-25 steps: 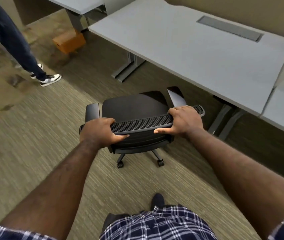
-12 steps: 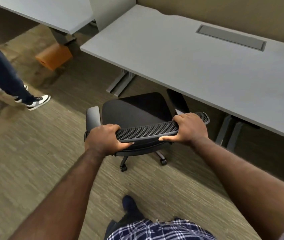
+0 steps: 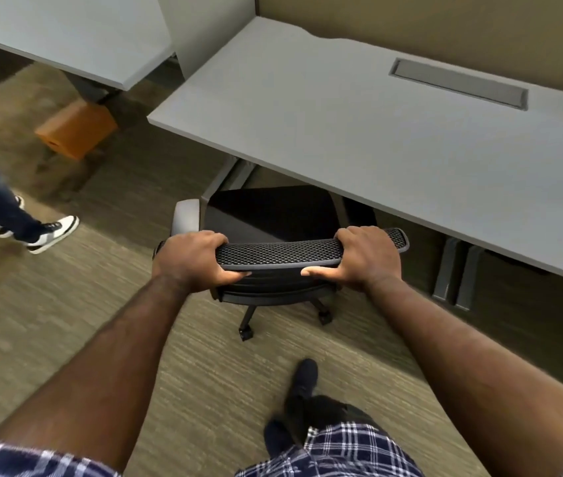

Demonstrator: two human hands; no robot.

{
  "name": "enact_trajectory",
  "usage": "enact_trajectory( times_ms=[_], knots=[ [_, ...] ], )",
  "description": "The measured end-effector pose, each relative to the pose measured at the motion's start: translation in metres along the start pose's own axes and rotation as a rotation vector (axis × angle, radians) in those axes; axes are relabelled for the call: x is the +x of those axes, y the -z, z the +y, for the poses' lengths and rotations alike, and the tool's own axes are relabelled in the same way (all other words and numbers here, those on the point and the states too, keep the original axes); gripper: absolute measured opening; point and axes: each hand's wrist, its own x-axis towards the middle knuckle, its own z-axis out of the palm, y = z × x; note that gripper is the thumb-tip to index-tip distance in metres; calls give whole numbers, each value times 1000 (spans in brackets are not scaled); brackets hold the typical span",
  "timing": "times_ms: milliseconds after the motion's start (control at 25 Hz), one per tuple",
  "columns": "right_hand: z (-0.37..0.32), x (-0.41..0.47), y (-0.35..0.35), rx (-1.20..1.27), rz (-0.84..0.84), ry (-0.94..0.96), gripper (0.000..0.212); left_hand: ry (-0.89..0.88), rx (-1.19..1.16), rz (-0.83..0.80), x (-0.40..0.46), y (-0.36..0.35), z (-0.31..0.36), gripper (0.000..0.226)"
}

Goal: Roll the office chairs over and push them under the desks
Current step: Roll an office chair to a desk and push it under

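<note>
A black office chair with a mesh backrest stands on the carpet at the front edge of a grey desk. The far part of its seat and its right armrest are hidden beneath the desktop; the grey left armrest shows beside the desk leg. My left hand grips the left end of the backrest's top edge. My right hand grips the right end. Two casters show below the seat.
A second grey desk stands at the far left, with an orange box on the floor under it. Another person's legs and sneakers are at the left. Desk legs stand to the right. My own foot is behind the chair.
The chair has rolled forward toward the desk; its seat front now sits under the desktop. Both hands kept their grip on the backrest. The other person's feet shifted in the view.
</note>
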Motion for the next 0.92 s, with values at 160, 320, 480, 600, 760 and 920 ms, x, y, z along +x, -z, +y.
enact_trajectory(
  times_ms=[160,320,480,600,760,920],
  knots=[
    [-11,37,-7,-5,24,-14,94,-20,-10,-7,32,-5,-33,76],
    [-21,75,-9,7,-7,-33,92,-24,-49,-64,68,-7,-66,76],
    [-32,109,-13,13,-28,-58,93,-42,-62,-79,100,-9,-98,71],
    [-40,129,-16,10,-33,-76,94,-64,-59,-100,123,-9,-120,71],
    [-57,155,-20,28,-15,-132,90,-115,-51,-110,154,-9,-151,71],
    [-89,176,-23,13,-9,-206,89,-177,-55,-145,180,-7,-191,68]
  ],
)
